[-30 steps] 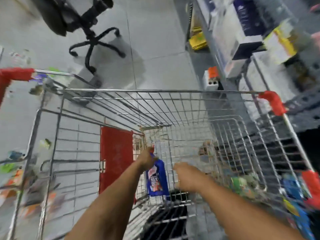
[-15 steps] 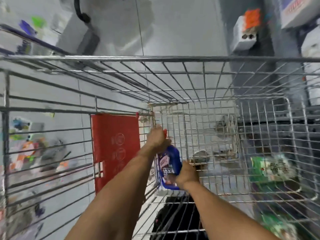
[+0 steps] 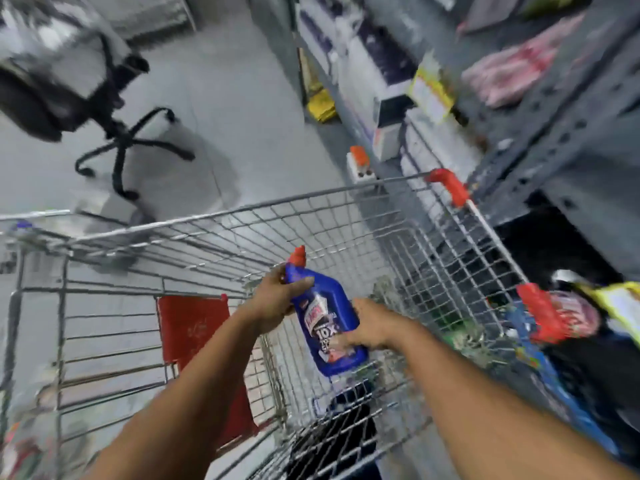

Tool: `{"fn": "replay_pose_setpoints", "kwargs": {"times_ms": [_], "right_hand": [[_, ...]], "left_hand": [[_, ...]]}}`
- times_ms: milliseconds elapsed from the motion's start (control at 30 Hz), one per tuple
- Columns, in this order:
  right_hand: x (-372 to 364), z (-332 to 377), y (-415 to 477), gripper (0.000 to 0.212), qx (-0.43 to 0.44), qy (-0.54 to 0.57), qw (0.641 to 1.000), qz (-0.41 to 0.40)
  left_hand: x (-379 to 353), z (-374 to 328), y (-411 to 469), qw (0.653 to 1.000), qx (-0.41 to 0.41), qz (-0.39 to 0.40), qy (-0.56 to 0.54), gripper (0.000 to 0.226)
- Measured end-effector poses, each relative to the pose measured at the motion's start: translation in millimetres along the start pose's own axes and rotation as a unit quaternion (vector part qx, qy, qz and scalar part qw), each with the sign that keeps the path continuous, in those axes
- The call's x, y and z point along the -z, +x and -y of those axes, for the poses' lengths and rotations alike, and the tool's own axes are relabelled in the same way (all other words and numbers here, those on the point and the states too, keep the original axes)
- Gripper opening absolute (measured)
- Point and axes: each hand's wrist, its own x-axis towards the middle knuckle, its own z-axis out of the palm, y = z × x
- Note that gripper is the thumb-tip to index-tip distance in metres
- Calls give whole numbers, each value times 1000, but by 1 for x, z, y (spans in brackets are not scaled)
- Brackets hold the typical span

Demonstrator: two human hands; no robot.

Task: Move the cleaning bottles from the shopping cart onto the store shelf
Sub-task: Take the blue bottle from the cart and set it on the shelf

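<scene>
The blue plastic cleaning bottle with a red cap [image 3: 323, 320], stiff, probably smooth and rather heavy with liquid, is above the wire shopping cart [image 3: 398, 209], the left hand [image 3: 275, 303] grasping its neck, the right hand [image 3: 372, 329] closed around its lower body.

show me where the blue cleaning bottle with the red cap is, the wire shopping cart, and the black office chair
Blue plastic cleaning bottle with red cap [image 3: 323, 320]: head view, on its printed front label.
Silver wire shopping cart [image 3: 311, 199]: head view, on its far top rim.
Black swivel office chair [image 3: 121, 143]: head view, on the hub of its star base.
</scene>
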Motion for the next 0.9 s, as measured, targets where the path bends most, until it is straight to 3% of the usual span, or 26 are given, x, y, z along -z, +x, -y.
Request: {"fn": "replay_pose_setpoints", "kwargs": {"times_ms": [133, 233, 367, 500, 700, 800, 900], "right_hand": [[36, 22, -93, 59, 98, 72, 984, -129], [53, 23, -164, 68, 171, 127, 955, -205], [66, 15, -241, 64, 224, 147, 916, -298], [71, -16, -299, 58, 195, 149, 873, -422], [84, -74, -343, 60, 100, 160, 768, -612], [99, -93, -346, 63, 68, 178, 715, -673], [109, -101, -340, 60, 33, 170, 689, -703]], "left_hand": [[-48, -73, -68, 983, -129, 121, 41, 54], [-97, -119, -128, 952, -228, 190, 73, 53], [-155, -147, -189, 914, -303, 250, 99, 44], [-213, -145, -225, 876, -346, 306, 141, 25], [-313, -130, -234, 829, -372, 384, 165, 48], [-354, -132, -223, 794, -368, 446, 188, 53], [-379, -140, -210, 769, -360, 486, 209, 55]]}}
